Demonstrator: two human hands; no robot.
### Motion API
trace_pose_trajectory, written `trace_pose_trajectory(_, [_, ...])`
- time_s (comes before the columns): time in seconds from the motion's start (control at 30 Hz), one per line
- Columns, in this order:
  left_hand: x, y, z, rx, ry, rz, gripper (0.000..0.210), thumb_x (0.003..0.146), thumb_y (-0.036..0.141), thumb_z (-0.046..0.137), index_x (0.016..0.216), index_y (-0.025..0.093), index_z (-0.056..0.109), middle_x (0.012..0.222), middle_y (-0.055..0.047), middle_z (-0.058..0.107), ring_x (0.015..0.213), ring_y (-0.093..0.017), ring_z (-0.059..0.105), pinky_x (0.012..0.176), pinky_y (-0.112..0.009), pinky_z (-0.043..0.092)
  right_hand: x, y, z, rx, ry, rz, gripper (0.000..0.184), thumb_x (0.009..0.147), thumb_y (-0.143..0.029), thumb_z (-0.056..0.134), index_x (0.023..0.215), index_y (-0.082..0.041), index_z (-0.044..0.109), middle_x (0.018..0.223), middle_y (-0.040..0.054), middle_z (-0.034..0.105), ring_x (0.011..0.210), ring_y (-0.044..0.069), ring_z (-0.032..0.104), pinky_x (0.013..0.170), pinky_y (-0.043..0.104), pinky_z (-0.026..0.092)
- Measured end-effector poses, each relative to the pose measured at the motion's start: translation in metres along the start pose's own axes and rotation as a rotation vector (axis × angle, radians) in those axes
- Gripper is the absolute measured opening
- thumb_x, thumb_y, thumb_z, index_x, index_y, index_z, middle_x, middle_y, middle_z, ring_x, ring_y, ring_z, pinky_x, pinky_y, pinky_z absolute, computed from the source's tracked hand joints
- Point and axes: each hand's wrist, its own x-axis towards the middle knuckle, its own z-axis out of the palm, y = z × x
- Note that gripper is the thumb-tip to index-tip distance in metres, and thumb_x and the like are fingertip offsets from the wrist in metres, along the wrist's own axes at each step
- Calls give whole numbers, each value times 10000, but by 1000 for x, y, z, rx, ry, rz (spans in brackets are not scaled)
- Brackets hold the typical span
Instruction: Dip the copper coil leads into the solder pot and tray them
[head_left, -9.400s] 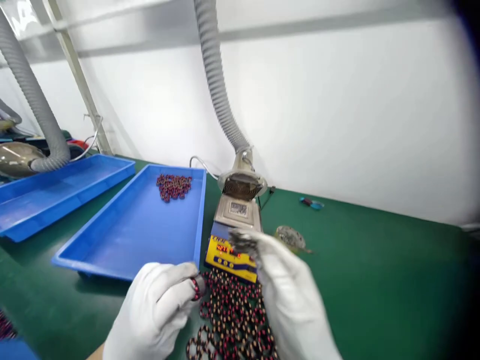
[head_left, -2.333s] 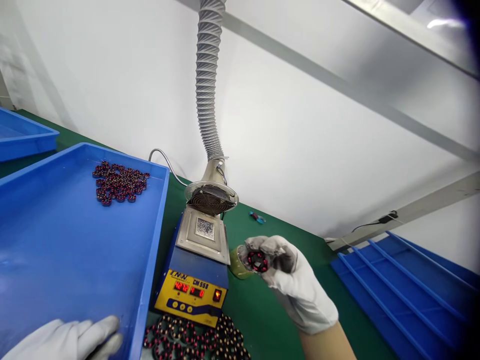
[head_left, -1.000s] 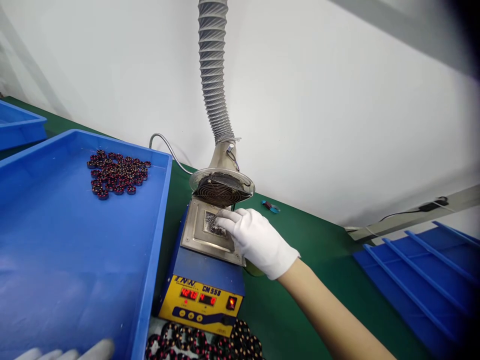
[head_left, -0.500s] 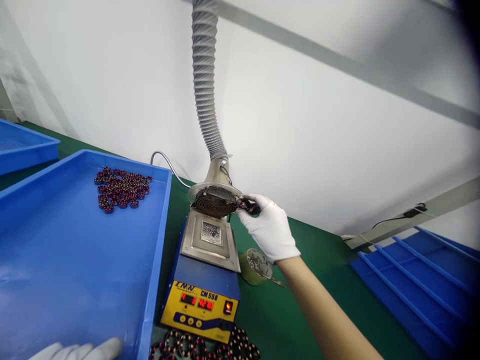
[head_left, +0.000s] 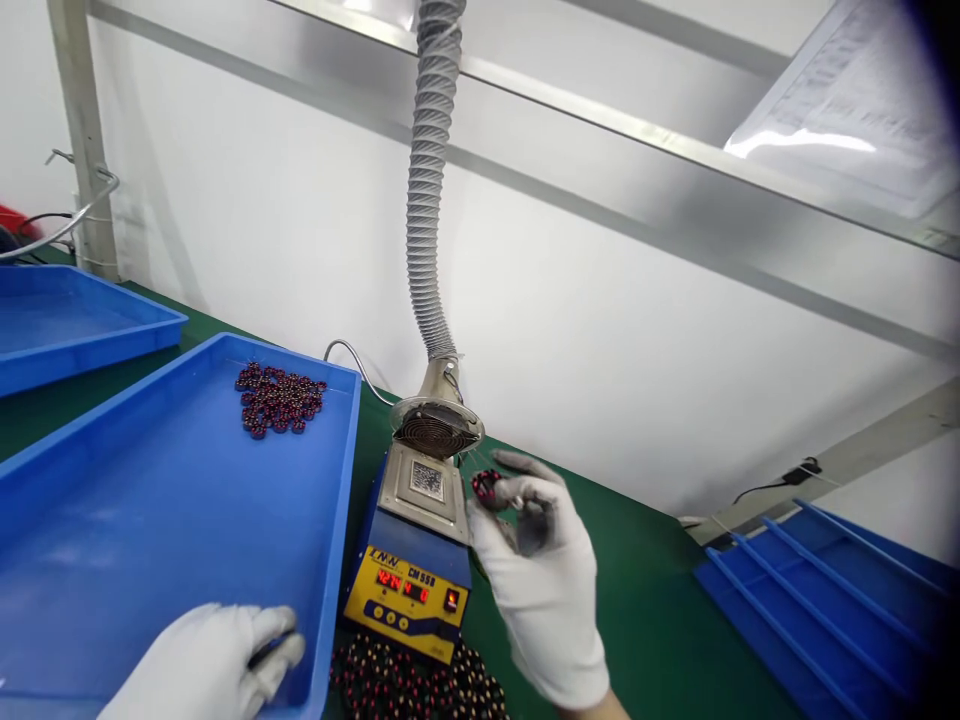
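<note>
My right hand, in a stained white glove, grips a small black ring-shaped coil with red marks between thumb and fingers. It is just right of the solder pot, whose square opening shows a silvery, mottled surface. The pot's yellow front panel has lit red digits. My left hand, also gloved in white, is over the near right part of a blue tray. Its fingers are loosely curled, a gap shows before the thumb, and nothing is visible in it. Similar coils lie clustered in the tray's far corner.
A grey ribbed exhaust hose ends in a round hood behind the pot. More coils lie before the panel. Another blue tray is at far left, and blue trays stand at right on the green table.
My right hand has drawn away from the hood, down toward me, still with the coil. My left hand has risen further into view over the tray, its fingers now curled. The view has tilted up.
</note>
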Motion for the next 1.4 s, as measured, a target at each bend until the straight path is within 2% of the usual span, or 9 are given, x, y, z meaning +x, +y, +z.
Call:
trace_pose_trajectory(0.17, [-6, 37, -27, -549, -103, -110, 321, 784, 445, 519, 918, 218, 702, 782, -11, 732, 748, -208, 659, 678, -256, 507, -51, -30, 21, 405, -31, 242, 266, 681, -101, 654, 643, -220, 419, 862, 17, 607, 783, 170, 637, 621, 255, 500])
trace_pose_trajectory(0.37, [-23, 77, -60, -1076, 69, -119, 415, 667, 357, 649, 1038, 173, 639, 813, -47, 707, 954, -239, 612, 851, -307, 483, -94, -65, 42, 510, 13, 376, 252, 713, -200, 667, 621, -216, 432, 920, 44, 615, 838, 197, 637, 709, 305, 506])
trace_pose_trajectory(0.47, [-28, 86, -71, -1094, 18, -36, 294, 649, 261, 647, 933, 192, 678, 894, -44, 695, 1009, -241, 586, 908, -322, 446, -102, -74, 46, 445, 5, 351, 246, 682, -201, 700, 615, -215, 463, 930, 57, 613, 838, 198, 614, 703, 297, 495])
trace_pose_trajectory(0.63, [-33, 87, -76, -1182, 136, -37, 47, 615, 151, 644, 606, 181, 678, 814, -28, 674, 855, -181, 615, 752, -227, 477, -106, -87, 55, 465, -8, 356, 229, 648, -168, 719, 644, -223, 497, 880, 39, 612, 712, 172, 591, 618, 287, 485])
trace_pose_trajectory(0.9, [-38, 66, -90, -1417, 436, -14, 164, 619, 144, 604, 746, 206, 688, 800, 11, 688, 755, -126, 603, 698, -202, 475, -113, -99, 65, 617, -38, 450, 188, 692, -230, 688, 746, -225, 508, 937, 56, 562, 835, 230, 638, 704, 352, 515])
trace_pose_trajectory(0.97, [-41, 65, -94, -1358, 383, -81, 244, 602, 152, 629, 833, 209, 686, 890, -5, 694, 801, -150, 610, 704, -227, 484, -113, -97, 65, 622, -24, 450, 209, 691, -244, 689, 698, -221, 482, 942, 61, 565, 845, 239, 638, 695, 351, 510])
trace_pose_trajectory(1.07, [-42, 71, -94, -1209, 81, -94, 405, 578, 111, 640, 970, 208, 663, 966, -25, 684, 846, -182, 616, 736, -271, 490, -116, -91, 64, 534, -52, 389, 245, 704, -232, 672, 627, -219, 439, 917, 51, 583, 735, 199, 625, 605, 306, 486])
trace_pose_trajectory(1.17, [-41, 78, -88, -1172, -22, 20, 209, 623, 107, 598, 791, 181, 698, 896, -30, 676, 874, -190, 613, 803, -278, 469, -118, -86, 65, 421, -104, 352, 304, 681, -165, 682, 584, -229, 402, 681, -16, 542, 559, 139, 535, 524, 260, 438])
trace_pose_trajectory(1.4, [-38, 60, -93, -1247, 396, -20, 136, 557, 153, 571, 642, 179, 673, 796, -26, 679, 694, -149, 603, 643, -230, 479, -119, -99, 80, 522, -104, 268, 237, 720, -113, 633, 609, -215, 451, 896, 37, 543, 819, 196, 609, 692, 306, 486])
